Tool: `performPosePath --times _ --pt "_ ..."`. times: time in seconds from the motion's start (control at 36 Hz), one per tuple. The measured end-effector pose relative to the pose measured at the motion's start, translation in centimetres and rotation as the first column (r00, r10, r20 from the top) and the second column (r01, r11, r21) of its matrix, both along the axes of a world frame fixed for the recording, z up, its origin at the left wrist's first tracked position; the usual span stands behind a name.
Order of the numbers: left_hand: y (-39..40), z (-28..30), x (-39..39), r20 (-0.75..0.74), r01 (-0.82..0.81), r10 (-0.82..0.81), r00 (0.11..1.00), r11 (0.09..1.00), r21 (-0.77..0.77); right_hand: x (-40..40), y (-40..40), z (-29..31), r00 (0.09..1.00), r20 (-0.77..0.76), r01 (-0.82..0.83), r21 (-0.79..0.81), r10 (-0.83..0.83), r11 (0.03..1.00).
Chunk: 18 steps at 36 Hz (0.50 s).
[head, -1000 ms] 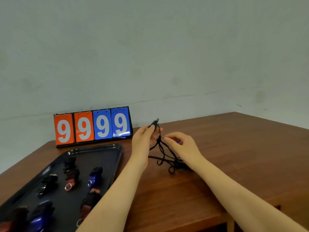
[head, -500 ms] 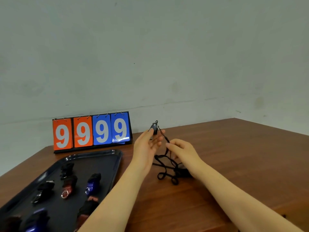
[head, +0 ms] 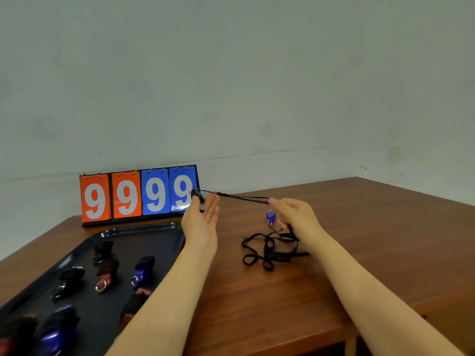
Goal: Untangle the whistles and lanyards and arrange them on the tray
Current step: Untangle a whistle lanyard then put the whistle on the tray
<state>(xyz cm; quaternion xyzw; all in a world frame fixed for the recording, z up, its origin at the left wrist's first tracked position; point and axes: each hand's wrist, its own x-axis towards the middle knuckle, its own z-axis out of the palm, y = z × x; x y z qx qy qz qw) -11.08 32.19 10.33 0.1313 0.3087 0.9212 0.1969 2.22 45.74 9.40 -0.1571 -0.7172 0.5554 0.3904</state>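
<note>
**Lanyard drawn taut between the hands**

Since half a second ago the hands have parted; left hand (head: 200, 219), fingers straight, thumb pinning a black whistle (head: 197, 196); right hand (head: 295, 216) pinching its light, limp lanyard (head: 243, 197); a tangled pile (head: 270, 249) and blue whistle (head: 270, 217) lie on the table (head: 359, 227) beside the tray (head: 144, 228); best gripped at the clip.

1 tray (head: 144, 228), 1 scoreboard (head: 138, 195) w/ 4 nines, 2 hands, 1 table (head: 359, 240).
</note>
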Motion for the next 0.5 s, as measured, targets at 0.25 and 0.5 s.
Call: performPosePath --times 0.25,0.5 --pt "-0.1 -0.1 -0.1 0.124 0.070 -0.081 0.989 0.993 0.090 1.3 2.7 0.9 0.751 -0.649 -0.408 -0.601 -0.122 0.687" --pt "-0.1 0.2 0.2 0.010 -0.073 0.075 0.997 0.989 -0.130 1.4 2.0 0.1 0.870 -0.192 0.360 -0.383 -0.455 0.851"
